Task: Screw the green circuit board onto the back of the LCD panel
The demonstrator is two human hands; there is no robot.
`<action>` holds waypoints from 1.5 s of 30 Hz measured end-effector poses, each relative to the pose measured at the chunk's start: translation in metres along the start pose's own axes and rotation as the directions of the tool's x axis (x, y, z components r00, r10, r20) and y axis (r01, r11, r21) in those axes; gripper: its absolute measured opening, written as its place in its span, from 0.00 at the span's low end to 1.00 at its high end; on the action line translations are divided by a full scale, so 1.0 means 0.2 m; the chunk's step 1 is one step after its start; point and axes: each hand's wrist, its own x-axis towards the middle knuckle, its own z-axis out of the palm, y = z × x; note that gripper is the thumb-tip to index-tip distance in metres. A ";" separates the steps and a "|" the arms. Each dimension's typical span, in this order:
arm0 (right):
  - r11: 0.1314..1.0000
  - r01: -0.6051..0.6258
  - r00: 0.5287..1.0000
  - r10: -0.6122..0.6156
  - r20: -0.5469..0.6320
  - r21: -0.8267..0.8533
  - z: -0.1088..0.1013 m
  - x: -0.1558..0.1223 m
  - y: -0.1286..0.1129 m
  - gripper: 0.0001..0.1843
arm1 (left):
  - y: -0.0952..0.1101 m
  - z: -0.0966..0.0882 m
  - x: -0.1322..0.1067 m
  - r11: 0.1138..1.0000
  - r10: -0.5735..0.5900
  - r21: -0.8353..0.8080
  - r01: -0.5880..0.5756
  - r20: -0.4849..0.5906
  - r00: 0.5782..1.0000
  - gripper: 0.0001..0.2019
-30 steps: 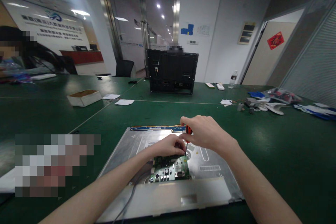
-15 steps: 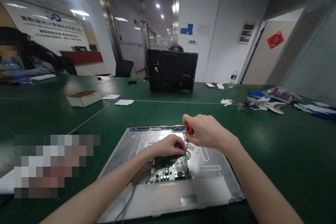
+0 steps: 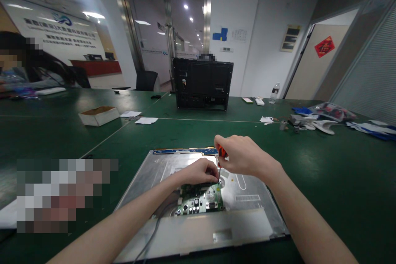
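My right hand (image 3: 239, 153) is closed round the orange and black handle of a screwdriver (image 3: 221, 152). The shaft points down, its tip at the upper right corner of a green circuit board (image 3: 202, 200). Beside the tip rests my left hand (image 3: 202, 172), its fingers bent together at the board's top edge; whether they pinch anything is hidden. The board lies on the bare metal back of a display panel (image 3: 256, 214), flat on the table. A narrow blue board strip (image 3: 185, 152) runs along the panel's far edge.
A dark cable (image 3: 154, 231) crosses the panel's near left part. Further off on the green table (image 3: 328, 181) are a white open box (image 3: 99, 116), papers (image 3: 146, 121), a black monitor (image 3: 202, 84), a bottle (image 3: 274, 93) and gloves (image 3: 323, 126). A person (image 3: 27, 62) sits at far left.
The screwdriver's handle has tilted slightly to the left, with my right hand shifting a little the same way. My left hand and the boards stay put.
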 end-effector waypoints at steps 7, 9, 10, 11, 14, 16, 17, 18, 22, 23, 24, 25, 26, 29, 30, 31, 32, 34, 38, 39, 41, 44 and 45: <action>0.998 -0.055 0.998 0.055 -0.002 -0.035 -0.01 0.01 -0.01 0.13 | 0.00 0.00 0.00 1.000 -0.001 0.006 0.001 -0.007 1.000 0.03; 0.996 -0.075 0.997 0.075 0.006 -0.055 -0.01 0.02 -0.01 0.15 | 0.00 0.00 0.00 1.000 -0.003 0.002 0.003 -0.005 1.000 0.03; 0.995 -0.077 0.997 0.078 0.007 -0.060 -0.01 0.03 -0.01 0.15 | 0.00 0.00 0.00 1.000 -0.005 0.001 0.005 -0.001 1.000 0.03; 0.995 -0.076 0.997 0.077 0.007 -0.062 -0.01 0.03 -0.01 0.14 | 0.00 0.00 0.00 1.000 -0.005 0.001 0.005 0.004 1.000 0.03; 0.997 -0.056 0.998 0.056 0.006 -0.050 -0.01 0.02 -0.01 0.07 | 0.00 0.00 0.00 1.000 0.001 0.006 -0.001 0.005 1.000 0.03; 1.000 -0.018 1.000 0.018 0.001 -0.019 -0.01 0.01 0.00 0.06 | 0.00 0.00 0.00 1.000 0.007 0.007 -0.007 0.004 1.000 0.04; 1.000 0.003 1.000 -0.003 -0.002 -0.002 0.00 0.01 0.00 0.07 | 0.00 0.00 0.00 1.000 0.008 0.005 -0.008 0.005 1.000 0.04; 1.000 0.020 1.000 -0.020 0.000 0.013 -0.01 0.00 0.00 0.08 | 0.01 0.00 0.00 1.000 0.008 0.002 -0.008 0.007 1.000 0.04; 1.000 -0.003 1.000 0.003 0.021 -0.001 -0.01 0.01 0.00 0.08 | 0.01 0.00 0.00 1.000 0.000 0.003 0.000 0.017 1.000 0.03; 1.000 -0.019 1.000 0.020 0.021 -0.013 -0.01 0.01 -0.01 0.09 | 0.01 0.00 0.00 1.000 -0.004 0.005 0.004 0.016 1.000 0.03; 0.999 -0.034 0.999 0.034 0.018 -0.021 -0.01 0.02 -0.01 0.11 | 0.01 0.00 0.00 1.000 -0.008 0.008 0.008 0.011 1.000 0.03; 0.999 -0.042 0.999 0.043 0.015 -0.026 -0.01 0.02 -0.01 0.13 | 0.01 0.00 0.00 1.000 -0.011 0.009 0.011 0.004 1.000 0.03; 0.999 -0.044 0.999 0.044 0.016 -0.025 -0.01 0.02 -0.01 0.13 | 0.00 0.00 0.00 1.000 -0.013 0.008 0.013 -0.003 1.000 0.03; 0.999 -0.036 0.999 0.036 0.013 -0.019 0.00 0.03 -0.01 0.09 | 0.00 0.00 0.00 1.000 -0.006 0.005 0.006 -0.005 1.000 0.03; 0.999 -0.034 0.999 0.034 0.008 -0.020 0.00 0.03 -0.01 0.07 | 0.00 0.00 0.00 1.000 -0.002 0.005 0.002 -0.001 1.000 0.03; 0.999 -0.029 1.000 0.029 0.004 -0.020 0.00 0.02 -0.01 0.06 | 0.01 0.00 0.00 1.000 0.003 0.004 -0.003 0.002 1.000 0.03; 1.000 -0.021 1.000 0.021 -0.001 -0.019 0.00 0.02 -0.01 0.07 | 0.01 0.00 0.00 1.000 0.007 0.001 -0.007 0.006 1.000 0.03; 1.000 0.006 1.000 -0.006 -0.002 -0.005 0.00 0.01 -0.01 0.08 | 0.02 0.00 0.00 1.000 0.006 -0.006 -0.006 0.009 1.000 0.03; 0.999 0.033 0.999 -0.033 0.010 0.028 -0.01 0.00 0.00 0.10 | 0.02 0.00 0.00 1.000 -0.015 0.006 0.015 0.001 1.000 0.03; 1.000 0.023 1.000 -0.023 0.013 0.021 -0.01 0.00 0.00 0.09 | 0.02 0.00 0.00 1.000 -0.017 0.012 0.017 0.003 1.000 0.03; 1.000 -0.019 1.000 0.019 0.017 -0.012 -0.01 0.01 0.00 0.07 | 0.02 0.00 0.00 1.000 -0.014 0.019 0.014 0.009 1.000 0.03; 0.997 -0.067 0.997 0.068 0.027 -0.042 -0.02 0.02 -0.01 0.13 | 0.02 0.00 -0.01 1.000 -0.008 0.021 0.008 0.004 1.000 0.04; 0.997 -0.067 0.997 0.068 0.029 -0.041 -0.02 0.02 -0.01 0.14 | 0.02 0.00 -0.01 1.000 -0.008 0.019 0.008 0.003 1.000 0.04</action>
